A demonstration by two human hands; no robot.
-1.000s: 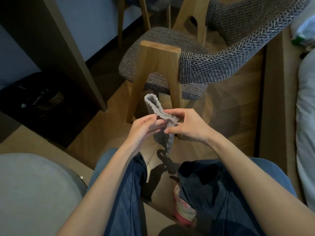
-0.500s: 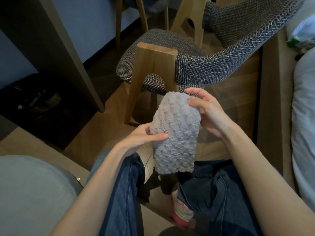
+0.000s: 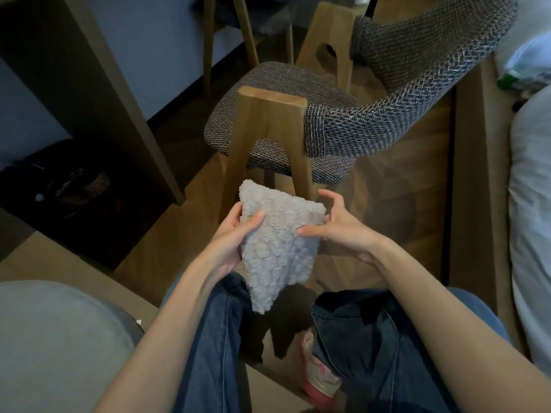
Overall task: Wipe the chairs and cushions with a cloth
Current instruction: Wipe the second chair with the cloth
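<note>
Okay, I've got the cloth (image 3: 277, 245) dead centre, a grey, nubbly thing held up between the knees, just in front of the chair (image 3: 387, 120) and not touching it. Its long axis runs near to far: the wide end is up top, away from the person, and it narrows to a rounded tip that hangs toward the lap, over the gap between the jeans (image 3: 214, 338). The top left corner pokes up in front of the chair's wooden leg (image 3: 268, 138). The left hand (image 3: 235, 234) has a proper grip on the cloth's left edge, thumb across the front face and fingers wrapped behind. The right hand (image 3: 337, 225) is at the opposite edge, with its thumb lying on the fabric about halfway down that side. The upper fingers are arched and spread, clear of the top right corner. Whether anything is behind the cloth to make that a pinch, I can't tell from here. The chair itself faces away, its tweedy backrest sweeping up to the right and the padded seat beyond the leg. On the left there's a dark table panel (image 3: 89, 84), and further back the legs of a second chair (image 3: 247, 34). A grey cushion (image 3: 53, 347) fills the lower left corner, white bedding (image 3: 530, 204) runs down the right edge, and a pink shoe (image 3: 320, 380) shows on the wooden floor (image 3: 402, 210) below the right knee.
</note>
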